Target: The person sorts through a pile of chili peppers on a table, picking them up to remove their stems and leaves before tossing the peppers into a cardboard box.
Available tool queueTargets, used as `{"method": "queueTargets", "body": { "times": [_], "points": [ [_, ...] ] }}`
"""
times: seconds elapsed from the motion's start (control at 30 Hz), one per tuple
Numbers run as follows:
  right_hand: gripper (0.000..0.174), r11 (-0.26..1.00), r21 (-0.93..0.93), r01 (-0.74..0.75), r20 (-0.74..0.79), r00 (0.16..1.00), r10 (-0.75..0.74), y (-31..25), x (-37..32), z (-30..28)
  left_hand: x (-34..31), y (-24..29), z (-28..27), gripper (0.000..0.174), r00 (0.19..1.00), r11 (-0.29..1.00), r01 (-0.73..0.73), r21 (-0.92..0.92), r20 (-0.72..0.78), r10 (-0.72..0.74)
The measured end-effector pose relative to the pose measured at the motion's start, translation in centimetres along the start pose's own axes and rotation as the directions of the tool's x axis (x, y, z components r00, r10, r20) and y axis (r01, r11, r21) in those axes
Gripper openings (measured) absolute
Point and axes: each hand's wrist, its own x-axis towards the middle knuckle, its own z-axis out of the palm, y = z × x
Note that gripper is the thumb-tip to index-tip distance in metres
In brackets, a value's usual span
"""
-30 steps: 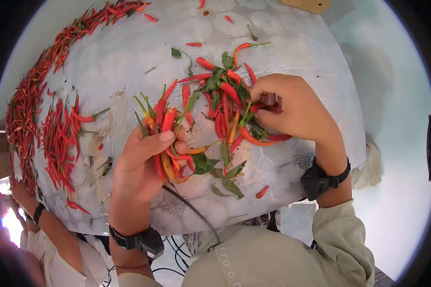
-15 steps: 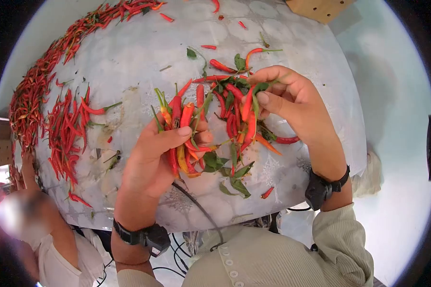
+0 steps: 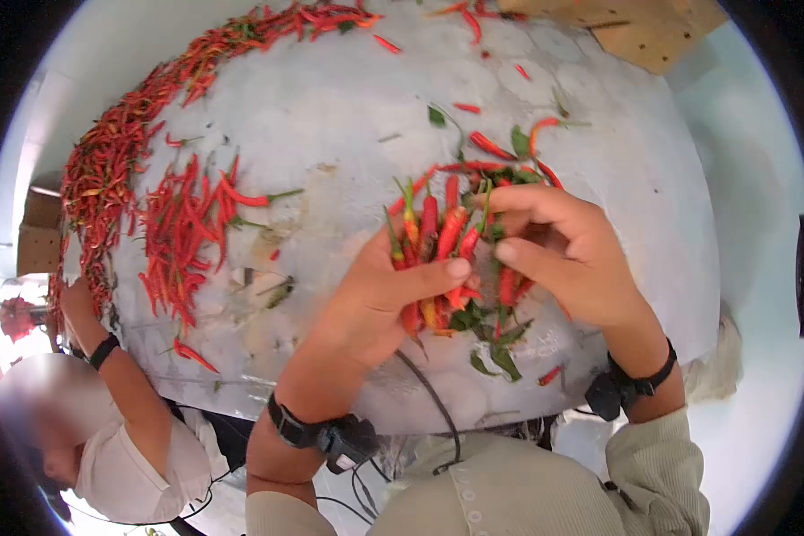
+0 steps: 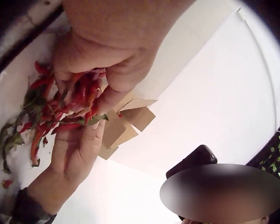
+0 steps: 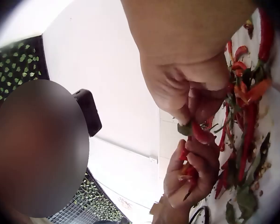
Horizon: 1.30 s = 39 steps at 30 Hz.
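Observation:
My left hand (image 3: 375, 295) holds a bunch of red chillies (image 3: 451, 232), a few of them yellowish, with the thumb across them and green stems pointing up. Close at its right, my right hand (image 3: 567, 255) has its thumb and fingers curled at a red chilli (image 5: 201, 133) with a green end, which meets the bunch. Below the right hand lies a loose heap of chillies and leaves (image 5: 247, 135), partly hidden by the fingers. Green leaves (image 3: 500, 357) lie in front of that heap.
A long bank of chillies (image 3: 107, 188) lines the table's left and far edge. A smaller pile (image 3: 183, 232) lies nearer. Cardboard (image 3: 643, 31) stands at the far right. Another person's arm (image 3: 125, 375) reaches in at the left. A black cable (image 3: 433, 393) runs over the near edge.
The right hand lifted a chilli from the heap and brought it left to the bunch in the left hand. The head view has swung left, shifting the scene rightward.

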Motion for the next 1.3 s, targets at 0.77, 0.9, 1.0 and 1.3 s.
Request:
{"method": "queueTargets", "body": {
  "times": [0.77,0.9,1.0,1.3],
  "points": [
    [0.031,0.995,0.063,0.071,-0.009,0.997,-0.071,-0.5,-0.6,-0.2,0.0,-0.3,-0.5,0.048,0.997,0.990,0.063,0.123,0.027,-0.066],
    [0.029,0.986,0.136,0.095,0.034,0.994,-0.101,-1.5,-1.0,-0.7,0.0,-0.1,-0.1,0.047,0.997,0.994,-0.083,0.078,0.009,0.082],
    [0.014,0.849,-0.343,0.402,0.196,0.915,-0.354,-1.4,-0.2,-0.2,-0.1,-0.8,-0.7,0.049,0.996,0.990,-0.089,0.107,0.021,0.087],
    [0.008,0.953,-0.279,-0.116,-0.169,0.983,0.070,-3.2,0.8,-4.4,0.1,0.0,-0.5,0.033,0.977,0.985,-0.169,-0.023,-0.134,0.164]
  ]
}}
